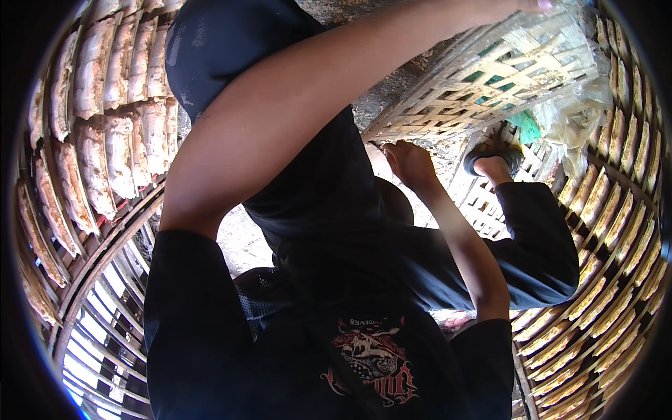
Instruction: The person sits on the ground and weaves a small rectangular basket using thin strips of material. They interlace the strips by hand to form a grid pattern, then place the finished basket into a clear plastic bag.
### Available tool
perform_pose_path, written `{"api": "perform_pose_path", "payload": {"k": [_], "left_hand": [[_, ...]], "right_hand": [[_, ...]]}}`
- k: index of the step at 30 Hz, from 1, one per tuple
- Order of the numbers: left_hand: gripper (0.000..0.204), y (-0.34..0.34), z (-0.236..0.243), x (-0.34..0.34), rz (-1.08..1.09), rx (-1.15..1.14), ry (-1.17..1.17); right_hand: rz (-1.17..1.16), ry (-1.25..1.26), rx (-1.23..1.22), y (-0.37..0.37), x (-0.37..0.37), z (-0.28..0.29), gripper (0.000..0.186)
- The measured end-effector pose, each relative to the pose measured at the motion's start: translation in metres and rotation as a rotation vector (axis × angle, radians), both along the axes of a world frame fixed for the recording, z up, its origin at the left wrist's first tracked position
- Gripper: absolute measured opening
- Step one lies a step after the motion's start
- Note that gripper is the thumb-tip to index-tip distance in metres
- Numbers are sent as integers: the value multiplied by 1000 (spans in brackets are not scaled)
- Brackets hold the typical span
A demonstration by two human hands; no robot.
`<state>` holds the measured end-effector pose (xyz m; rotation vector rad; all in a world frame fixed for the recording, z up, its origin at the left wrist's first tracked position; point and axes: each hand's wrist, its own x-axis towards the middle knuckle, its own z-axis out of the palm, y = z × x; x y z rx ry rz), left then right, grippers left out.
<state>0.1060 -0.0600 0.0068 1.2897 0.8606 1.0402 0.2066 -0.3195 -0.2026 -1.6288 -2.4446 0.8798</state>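
Observation:
A woven bamboo panel stands tilted on edge at the upper right, with gaps in its weave. My left arm reaches across to its top edge, where my left hand is mostly cut off by the picture's border. Only a fingertip shows there beside the panel's rim, so its grip is unclear. Below the panel's lower left corner is my right hand, its fingers curled closed. What they hold, if anything, is hidden.
Racks of pale, crusted strips on bamboo slats curve along the left and right. Crumpled clear plastic and a green scrap lie by the panel. A sandalled foot rests near more openwork weave.

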Motion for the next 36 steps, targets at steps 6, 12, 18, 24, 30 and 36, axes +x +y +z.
{"api": "perform_pose_path", "payload": {"k": [6,12,18,24,30,36], "left_hand": [[22,6,-25,5,-1,-14,-87],[26,10,-21,-9,-6,-153,-83],[25,14,-25,-12,-18,-174,-104],[24,16,-27,-15,17,-181,-72],[23,20,-30,-12,62,-196,-65],[22,20,-34,-7,89,-234,-135]], "right_hand": [[-415,-285,-308,-33,46,-55,32],[-901,-162,-262,-32,125,-106,32],[-1106,-35,-230,-23,174,-121,31],[-1024,136,-402,-43,149,-139,26],[-728,20,-519,-41,99,-123,44],[-377,-148,-403,-29,45,-106,63]]}}
